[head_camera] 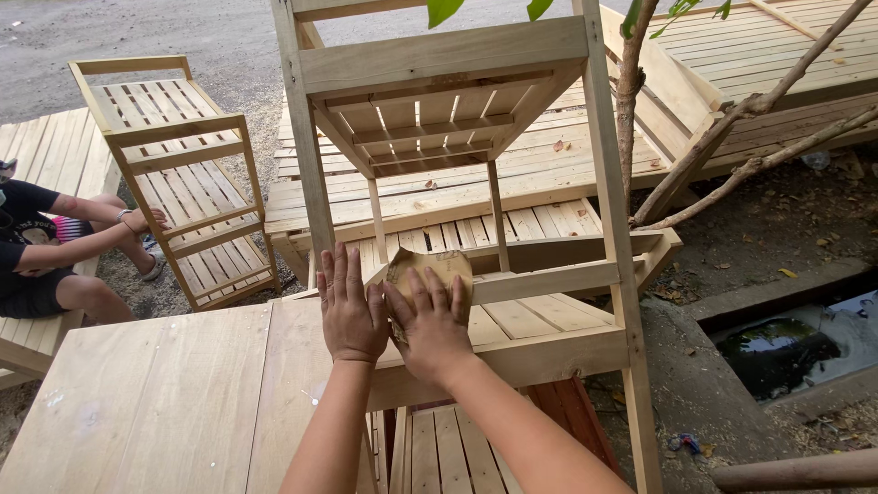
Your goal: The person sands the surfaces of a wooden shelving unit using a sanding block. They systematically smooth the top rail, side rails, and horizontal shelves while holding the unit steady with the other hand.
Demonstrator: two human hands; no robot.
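The right hand [430,320] lies palm down with its fingers spread, pressing a sheet of sandpaper [430,268] flat against the wood rather than closing round it; the left hand [349,311] lies just beside it, open and flat, fingers together, touching the same wood and the sandpaper's near edge. The sandpaper, a tan and crumpled piece, sits on a rail of the wooden chair [457,183], which rests overturned on the table [165,384], its legs rising past the hands; one leg stands just left of the left hand and another well to the right of the sandpaper, and a slim upright crosses behind it. Past the chair, slatted wooden frames [512,174] lie stacked flat. Left of the chair, well apart, a second slatted chair [183,174] stands on the gravel ground [137,27]; a seated person [46,256] in dark clothes rests a hand on its side. Right of the chair, thin tree branches [732,119] lean across more slatted panels [777,46]; lower down on that side a concrete trough [796,343] holds dark water. Below the chair, under the table edge, more slats [448,453] show.
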